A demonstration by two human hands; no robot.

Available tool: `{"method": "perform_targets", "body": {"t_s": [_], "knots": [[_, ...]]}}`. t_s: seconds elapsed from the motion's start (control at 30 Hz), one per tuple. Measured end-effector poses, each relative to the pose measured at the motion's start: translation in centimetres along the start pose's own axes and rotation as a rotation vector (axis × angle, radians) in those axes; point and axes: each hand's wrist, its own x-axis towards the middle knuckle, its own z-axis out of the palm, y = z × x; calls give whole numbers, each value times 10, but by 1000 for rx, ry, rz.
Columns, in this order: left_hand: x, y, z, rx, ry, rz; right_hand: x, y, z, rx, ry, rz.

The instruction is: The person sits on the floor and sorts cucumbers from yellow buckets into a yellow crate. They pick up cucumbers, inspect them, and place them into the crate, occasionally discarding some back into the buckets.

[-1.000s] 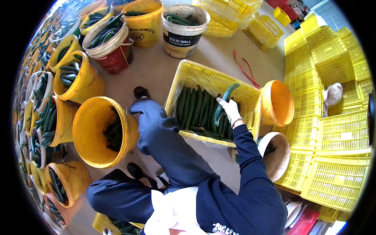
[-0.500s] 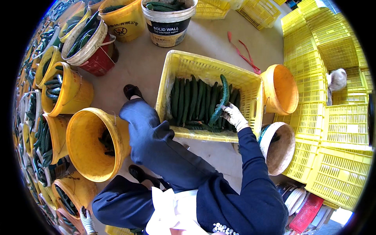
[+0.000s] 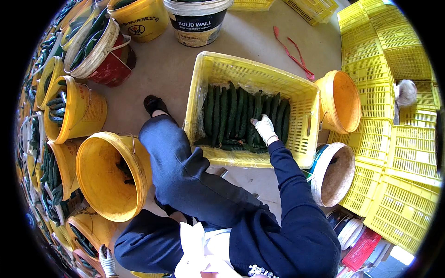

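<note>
- Biggest thing in sight, the stacked yellow crates point(image 3: 403, 148) fill the right side, slatted plastic, well apart from the action.
- Centre stage, the open crate point(image 3: 302, 125): rigid walls, clear film lining inside; loaded like this it's surely weighty, best taken by the end slots.
- Over to the left, a big yellow bucket point(image 3: 99, 178) tilts its mouth this way, a few dark pieces deep inside.
- In the open crate, a row of cucumbers point(image 3: 227, 113), side by side, others crosswise at the near end. Firm, I'd judge, but liable to snap or bruise.
- And here's the cucumber point(image 3: 258, 103) by the thumb: light, stiff, its bumpy skin probably giving a glove decent purchase. Round the middle is the place to hold.
- The gloved right hand point(image 3: 264, 129) is right on it! Fingers partly hidden; grasping or just pressing, I can't tell.
- Low left, the gloved left hand point(image 3: 107, 262), near the buckets; its grip, if any, I can't make out.
</note>
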Motion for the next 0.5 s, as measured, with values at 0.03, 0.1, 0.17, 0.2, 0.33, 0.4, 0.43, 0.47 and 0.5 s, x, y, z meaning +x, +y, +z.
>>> {"method": "perform_targets", "body": {"t_s": [0.03,0.1,0.17,0.2,0.33,0.4,0.43,0.47,0.5], "knots": [[-2,8,2,-26,-11,-11,1,2,-2,-8,12,-19],[0,9,0,37,-18,-6,1,11,-17,-22,-6,-65],[-3,15,1,99,14,22,2,23,-27,-148,115,-85],[-2,14,1,131,9,25,-1,21,-31,-169,162,-78],[14,-8,0,25,-30,-20,-1,12,-31,-179,187,-13],[20,-11,3,56,-32,4,8,22,-24,-196,182,8],[25,-13,5,73,-36,16,15,35,-18,-171,163,-12],[24,-16,5,84,-39,13,15,27,-13,-249,145,18],[24,-19,5,95,-42,9,13,16,-11,-327,127,49]]}}
